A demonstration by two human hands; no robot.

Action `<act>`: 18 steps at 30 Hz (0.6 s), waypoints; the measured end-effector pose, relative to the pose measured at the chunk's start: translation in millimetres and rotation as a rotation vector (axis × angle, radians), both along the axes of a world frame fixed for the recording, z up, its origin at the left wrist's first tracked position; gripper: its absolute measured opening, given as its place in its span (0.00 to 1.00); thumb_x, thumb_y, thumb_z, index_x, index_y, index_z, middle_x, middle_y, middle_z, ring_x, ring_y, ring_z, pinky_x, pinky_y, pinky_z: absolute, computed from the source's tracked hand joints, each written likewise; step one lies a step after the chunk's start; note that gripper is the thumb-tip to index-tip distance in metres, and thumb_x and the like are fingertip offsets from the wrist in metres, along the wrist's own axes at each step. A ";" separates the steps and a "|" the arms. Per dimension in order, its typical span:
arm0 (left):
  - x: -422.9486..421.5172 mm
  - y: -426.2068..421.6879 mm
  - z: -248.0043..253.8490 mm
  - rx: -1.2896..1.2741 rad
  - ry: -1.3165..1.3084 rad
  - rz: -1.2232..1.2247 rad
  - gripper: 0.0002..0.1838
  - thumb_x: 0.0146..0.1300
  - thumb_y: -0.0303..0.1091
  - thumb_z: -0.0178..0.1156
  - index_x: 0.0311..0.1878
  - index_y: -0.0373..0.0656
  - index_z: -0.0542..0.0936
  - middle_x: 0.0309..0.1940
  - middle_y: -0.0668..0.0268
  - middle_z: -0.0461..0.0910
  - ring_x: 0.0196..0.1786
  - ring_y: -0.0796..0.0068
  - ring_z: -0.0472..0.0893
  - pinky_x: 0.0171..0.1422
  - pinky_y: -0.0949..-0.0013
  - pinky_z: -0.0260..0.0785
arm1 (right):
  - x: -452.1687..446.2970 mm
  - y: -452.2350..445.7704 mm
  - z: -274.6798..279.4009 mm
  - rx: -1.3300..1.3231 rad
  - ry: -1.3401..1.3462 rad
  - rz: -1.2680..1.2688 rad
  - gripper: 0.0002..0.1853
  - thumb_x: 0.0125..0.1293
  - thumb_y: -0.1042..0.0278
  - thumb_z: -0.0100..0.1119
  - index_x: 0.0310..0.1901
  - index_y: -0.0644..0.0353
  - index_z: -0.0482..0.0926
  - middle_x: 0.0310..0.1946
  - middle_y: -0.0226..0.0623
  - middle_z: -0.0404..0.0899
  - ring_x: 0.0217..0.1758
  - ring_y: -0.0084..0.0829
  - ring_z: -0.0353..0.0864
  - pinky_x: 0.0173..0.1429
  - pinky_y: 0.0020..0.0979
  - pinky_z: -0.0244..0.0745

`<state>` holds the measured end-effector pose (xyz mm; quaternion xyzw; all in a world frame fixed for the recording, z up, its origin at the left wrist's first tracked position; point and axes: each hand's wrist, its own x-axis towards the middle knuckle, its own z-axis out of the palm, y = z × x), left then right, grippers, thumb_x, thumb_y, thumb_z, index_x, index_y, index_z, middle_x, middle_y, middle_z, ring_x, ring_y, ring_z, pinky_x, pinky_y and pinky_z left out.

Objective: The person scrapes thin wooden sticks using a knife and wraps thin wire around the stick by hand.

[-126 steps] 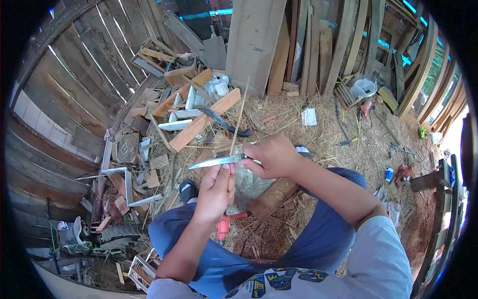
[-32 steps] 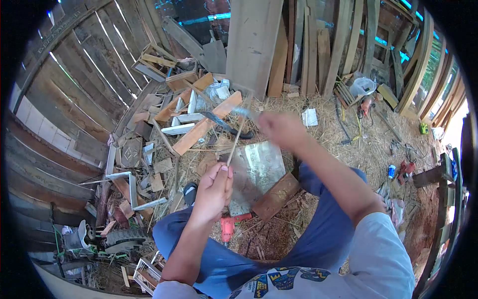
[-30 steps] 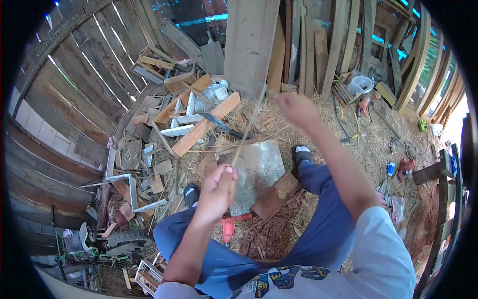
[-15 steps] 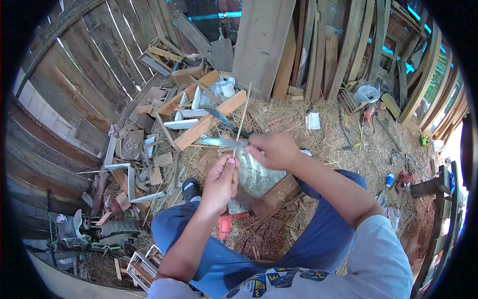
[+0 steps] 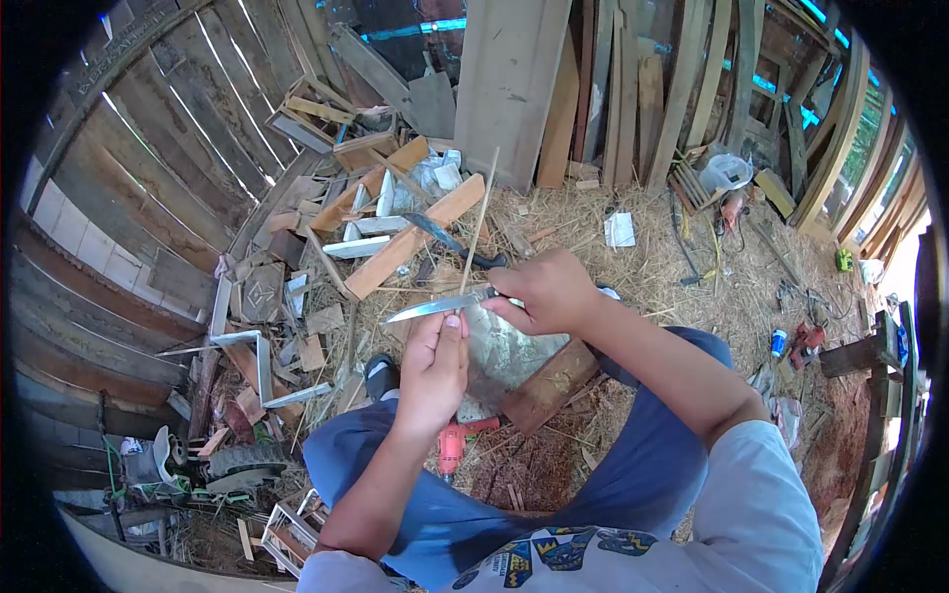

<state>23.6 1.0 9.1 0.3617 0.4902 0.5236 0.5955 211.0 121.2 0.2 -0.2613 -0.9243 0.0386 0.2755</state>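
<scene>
My left hand (image 5: 436, 361) is closed around the lower end of a thin wooden stick (image 5: 482, 211), which points up and away from me. In my closed right hand (image 5: 547, 293) is a knife (image 5: 427, 309), its blade pointing left. The blade crosses the stick just above my left thumb. Its handle is mostly hidden by my fingers. Beyond my hands, a dark curved blade with a black handle (image 5: 455, 244) rests near a plank. Below them are a pale worn slab (image 5: 509, 351) and a brown wood block (image 5: 550, 385).
A red power drill (image 5: 452, 447) lies by my left leg. An orange-brown plank (image 5: 415, 237) and wood scraps are heaped at left. Tall boards (image 5: 509, 94) lean on the back wall. Straw covers the ground; a blue can (image 5: 778, 343) stands at right.
The knife, blurred by motion before, has come down the stick to just above my left thumb and now shows sharply. My left hand still grips the stick and has shifted slightly.
</scene>
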 end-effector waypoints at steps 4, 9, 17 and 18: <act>-2.3 -3.6 4.3 -0.023 0.003 0.018 0.13 0.86 0.43 0.45 0.45 0.48 0.72 0.20 0.81 0.58 0.17 0.90 0.53 0.19 0.77 0.44 | 20.0 47.4 -8.3 -0.122 0.003 -0.399 0.21 0.75 0.43 0.56 0.36 0.52 0.82 0.24 0.42 0.83 0.29 0.50 0.86 0.34 0.50 0.79; 1.0 -13.0 10.0 -0.058 -0.004 -0.055 0.12 0.86 0.41 0.46 0.45 0.47 0.72 0.21 0.80 0.58 0.18 0.89 0.54 0.20 0.77 0.45 | 79.1 82.1 10.0 -0.206 0.189 -0.643 0.21 0.79 0.46 0.51 0.46 0.55 0.86 0.32 0.48 0.86 0.39 0.54 0.87 0.43 0.51 0.80; -5.5 -1.8 7.5 -0.105 -0.028 -0.058 0.08 0.83 0.33 0.45 0.49 0.45 0.73 0.24 0.78 0.61 0.21 0.89 0.55 0.24 0.77 0.50 | 16.8 21.4 -0.6 -0.242 0.060 -0.298 0.19 0.77 0.48 0.56 0.36 0.55 0.80 0.24 0.44 0.81 0.31 0.52 0.85 0.36 0.50 0.78; -3.9 -2.5 7.2 -0.099 -0.023 -0.047 0.08 0.84 0.34 0.45 0.49 0.45 0.73 0.25 0.78 0.62 0.21 0.89 0.56 0.24 0.78 0.51 | 7.1 14.5 -5.2 -0.246 0.063 -0.297 0.19 0.77 0.48 0.56 0.36 0.55 0.80 0.24 0.44 0.81 0.31 0.52 0.85 0.36 0.50 0.78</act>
